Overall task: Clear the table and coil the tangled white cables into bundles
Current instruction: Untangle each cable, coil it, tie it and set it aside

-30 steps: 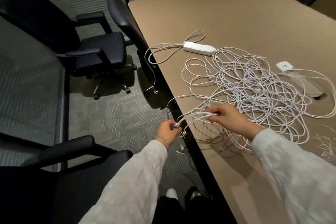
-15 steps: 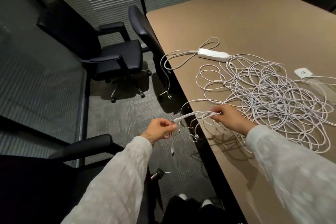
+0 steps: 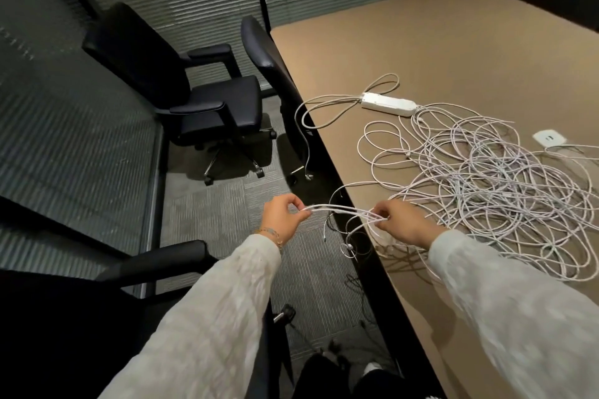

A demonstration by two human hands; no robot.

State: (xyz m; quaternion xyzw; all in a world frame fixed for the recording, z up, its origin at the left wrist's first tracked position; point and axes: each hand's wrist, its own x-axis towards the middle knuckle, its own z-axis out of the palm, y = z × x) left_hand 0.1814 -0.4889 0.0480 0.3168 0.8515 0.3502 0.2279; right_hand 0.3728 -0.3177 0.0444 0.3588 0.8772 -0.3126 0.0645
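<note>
Head view, inspected from my remote station: my left grip (image 3: 282,216) pinches the near ends of several white strands between thumb and fingertips, out past the bench (image 3: 453,52) edge, above the carpet. My right grip (image 3: 400,221) pinches the same strands at the bench edge. The short run between the two is pulled fairly straight, which I judge is done to line up the ends and set a first length for coiling. A few loose tails hang below this run toward the floor. Beyond the right grip, the tangled white cables (image 3: 492,185) lie spread in loose overlapping loops on the bench, not yet bundled. Farther back a white power strip (image 3: 388,103) lies at the heap's far edge, its cord drooping over the bench side. A small white adapter (image 3: 549,139) lies to the right. Black office chairs (image 3: 207,100) stand to the left.
</note>
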